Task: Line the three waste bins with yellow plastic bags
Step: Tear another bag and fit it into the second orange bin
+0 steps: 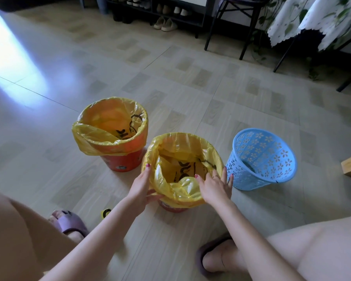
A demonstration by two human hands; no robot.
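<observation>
Bins: the middle bin [182, 206] is being lined, left hand [142, 187] and right hand [215, 187] fingers spread flat on its yellow bag [182, 189]. Right of it, the blue basket [260, 159] likely comes next and needs a bag.

Daylight pours in from the far left, throwing a blown-out glare patch across the glossy floor [170, 82], while the far right corner sits dim, shadows stay soft, the wide lens bends the edges, and everything looks slightly smeared.
</observation>
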